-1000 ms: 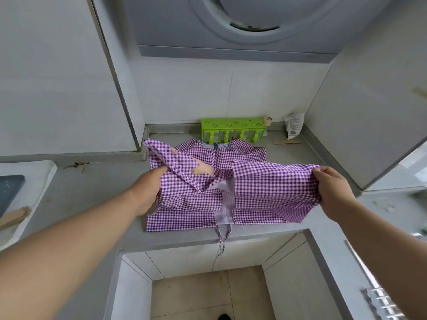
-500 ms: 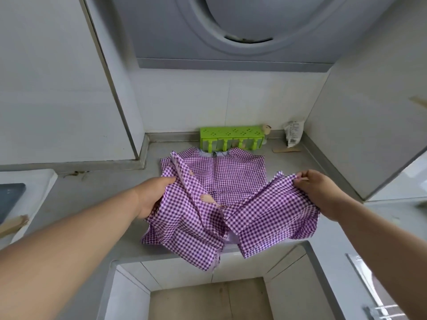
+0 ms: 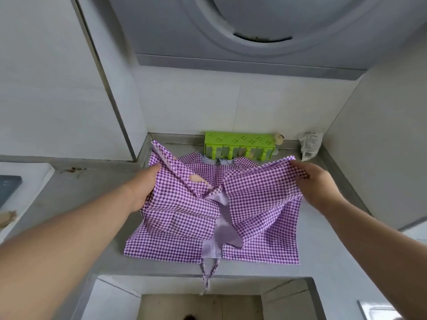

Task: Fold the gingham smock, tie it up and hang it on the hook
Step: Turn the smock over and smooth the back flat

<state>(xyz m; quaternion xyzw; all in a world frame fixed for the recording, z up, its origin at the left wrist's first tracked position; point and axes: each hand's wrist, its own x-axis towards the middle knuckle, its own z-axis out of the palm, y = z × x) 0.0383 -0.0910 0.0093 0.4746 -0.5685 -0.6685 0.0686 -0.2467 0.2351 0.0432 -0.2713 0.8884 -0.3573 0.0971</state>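
Observation:
A purple and white gingham smock lies on the grey counter. My left hand grips its left edge, with a finger showing through a fold near the middle. My right hand pinches the upper right corner and holds it lifted. The pale lining shows along the centre opening. A thin tie string hangs over the counter's front edge. No hook is in view.
A green plastic rack stands against the back wall behind the smock. A crumpled white packet sits in the back right corner. Overhead is a grey range hood. A white appliance is at the left, and a recess opens below the counter.
Both hands have carried the smock's lower half up and back over the counter, away from the front edge. The cloth now lies flatter and spread wider, with the right corner raised toward the rack.

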